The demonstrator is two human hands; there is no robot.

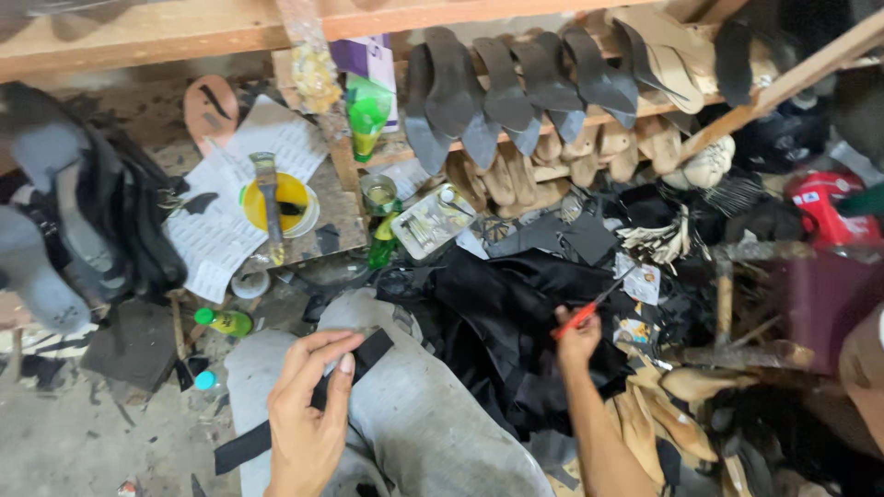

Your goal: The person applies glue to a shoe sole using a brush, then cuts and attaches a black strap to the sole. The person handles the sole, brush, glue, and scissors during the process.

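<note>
While left hand (pixel 308 414) grips 1 black strap (pixel 304 398) over knee, right hand (pixel 577 339) clenches 1 red-handled tool (pixel 586 311). 2 green bottles (pixel 224 321) on floor nearby.

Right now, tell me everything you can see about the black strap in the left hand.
The black strap is a long, flat, matte band that looks like fabric or thin leather. It runs diagonally from a squared end near the knee down to a lower end by the floor, lying across the grey trouser leg. The left hand pinches it about midway, fingers wrapped over it. Nothing else touches it.
</note>
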